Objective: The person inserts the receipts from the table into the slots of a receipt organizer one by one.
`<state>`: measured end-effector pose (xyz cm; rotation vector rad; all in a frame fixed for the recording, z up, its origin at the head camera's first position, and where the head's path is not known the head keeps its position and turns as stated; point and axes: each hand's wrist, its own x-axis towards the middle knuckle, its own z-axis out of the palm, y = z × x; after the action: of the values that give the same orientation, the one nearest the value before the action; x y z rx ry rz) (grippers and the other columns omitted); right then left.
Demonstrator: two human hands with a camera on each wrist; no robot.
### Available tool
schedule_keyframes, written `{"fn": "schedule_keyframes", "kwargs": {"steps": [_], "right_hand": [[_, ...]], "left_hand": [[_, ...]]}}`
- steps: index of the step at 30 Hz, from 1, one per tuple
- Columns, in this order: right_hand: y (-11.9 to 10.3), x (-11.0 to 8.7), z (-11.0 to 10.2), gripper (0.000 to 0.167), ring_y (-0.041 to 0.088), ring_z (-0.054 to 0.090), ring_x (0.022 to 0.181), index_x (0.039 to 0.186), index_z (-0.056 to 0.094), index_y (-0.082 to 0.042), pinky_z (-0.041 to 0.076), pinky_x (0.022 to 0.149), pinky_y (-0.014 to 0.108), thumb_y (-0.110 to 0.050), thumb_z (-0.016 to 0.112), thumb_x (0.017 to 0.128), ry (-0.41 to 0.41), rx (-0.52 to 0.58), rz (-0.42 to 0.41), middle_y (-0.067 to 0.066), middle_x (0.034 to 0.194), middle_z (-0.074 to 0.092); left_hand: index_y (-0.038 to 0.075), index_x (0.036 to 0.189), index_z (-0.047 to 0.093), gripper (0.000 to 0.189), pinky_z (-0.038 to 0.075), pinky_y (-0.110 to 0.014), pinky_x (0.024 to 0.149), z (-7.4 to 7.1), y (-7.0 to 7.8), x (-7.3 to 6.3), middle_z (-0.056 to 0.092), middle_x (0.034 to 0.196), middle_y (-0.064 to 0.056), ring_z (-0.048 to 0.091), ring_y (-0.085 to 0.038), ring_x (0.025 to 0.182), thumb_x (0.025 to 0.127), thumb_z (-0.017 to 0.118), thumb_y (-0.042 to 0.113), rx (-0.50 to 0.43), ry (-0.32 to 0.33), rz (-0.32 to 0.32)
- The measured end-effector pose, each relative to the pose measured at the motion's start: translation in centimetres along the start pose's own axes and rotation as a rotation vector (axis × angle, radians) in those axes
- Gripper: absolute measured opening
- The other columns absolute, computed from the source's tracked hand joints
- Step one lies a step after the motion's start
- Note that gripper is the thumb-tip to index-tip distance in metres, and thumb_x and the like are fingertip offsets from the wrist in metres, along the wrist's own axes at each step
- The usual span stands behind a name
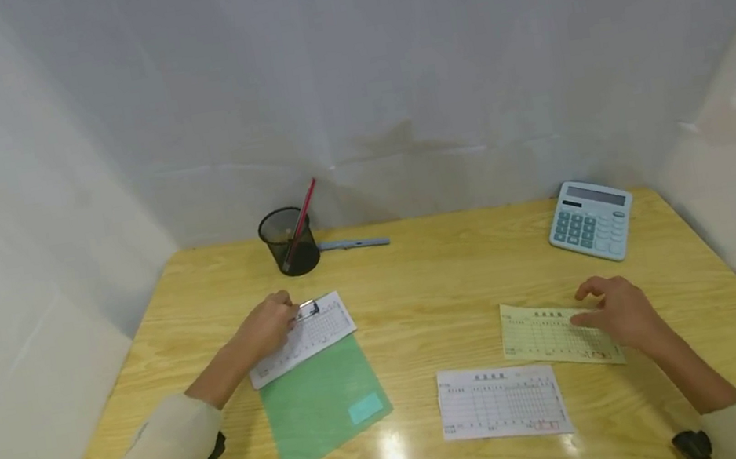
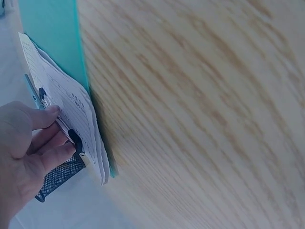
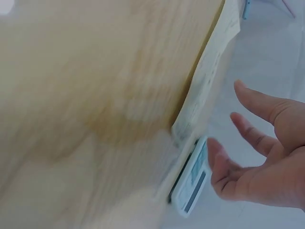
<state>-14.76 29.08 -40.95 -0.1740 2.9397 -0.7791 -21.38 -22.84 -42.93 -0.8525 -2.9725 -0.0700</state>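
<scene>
My left hand (image 1: 267,328) pinches a black binder clip (image 1: 309,309) at the top edge of a stack of white printed forms (image 1: 316,338). In the left wrist view the thumb (image 2: 45,117) lies on the upper side of the clip, with fingers below it. The stack overlaps the upper part of a green folder (image 1: 314,396), which bears a light blue label (image 1: 365,408). Over the right part of a yellow form (image 1: 540,332) hovers my right hand (image 1: 619,311), thumb and fingers apart and holding nothing. A single white form (image 1: 501,401) lies to its lower left.
A black mesh pen cup (image 1: 301,259) with a red pencil (image 1: 307,203) stands at the back, beside a blue pen (image 1: 356,244). Toward the back right lies a light blue calculator (image 1: 591,220). Pale sheeting (image 1: 426,94) encloses the wooden table (image 1: 433,283) behind and on both sides.
</scene>
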Motion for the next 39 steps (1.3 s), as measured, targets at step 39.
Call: {"fn": "schedule_keyframes", "kwargs": {"steps": [39], "right_hand": [[0.5, -0.6, 0.6, 0.042, 0.036, 0.054, 0.088, 0.098, 0.06, 0.005, 0.045, 0.062, 0.034, -0.024, 0.078, 0.075, -0.069, -0.051, 0.169, 0.032, 0.106, 0.06]], "left_hand": [[-0.003, 0.102, 0.07, 0.018, 0.057, -0.034, 0.075, 0.1, 0.0, 0.1, 0.061, 0.095, -0.017, 0.061, -0.028, 0.087, 0.085, 0.067, 0.002, 0.002, -0.002, -0.01]]}}
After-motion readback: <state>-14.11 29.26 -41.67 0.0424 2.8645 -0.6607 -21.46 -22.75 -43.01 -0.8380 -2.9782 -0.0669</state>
